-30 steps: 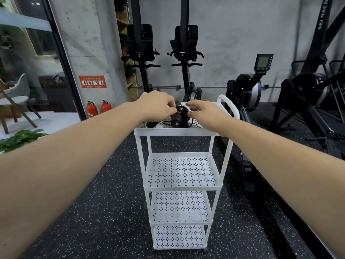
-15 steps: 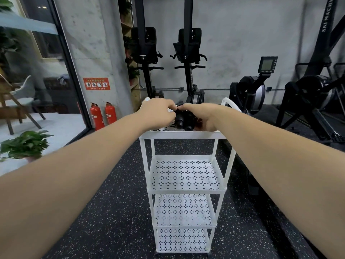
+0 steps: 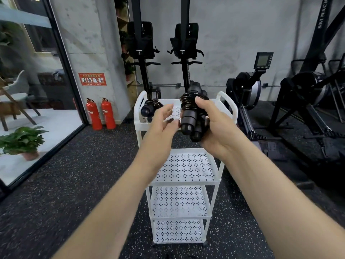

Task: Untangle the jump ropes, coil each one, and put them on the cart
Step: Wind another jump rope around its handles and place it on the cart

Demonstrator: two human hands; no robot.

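Reaches both bare forearms forward over a white, perforated-metal tiered cart. Holds the left hand open, fingers spread and loose, just beside the bundle; cannot tell whether the fingertips touch it. Curls the right hand round a black jump rope with thick cylindrical handles, its cord wound in tight turns about the handles' upper part. Carries that bundle above the cart's top tray, long axis tilted, with the blunt handle ends pointing down and toward the camera and the wound end up and away. Shows a second coiled black jump rope lying at the left of the top tray, one rounded handle end facing the camera. Farther back, takes in two red fire extinguishers standing on the speckled floor against a concrete pillar.
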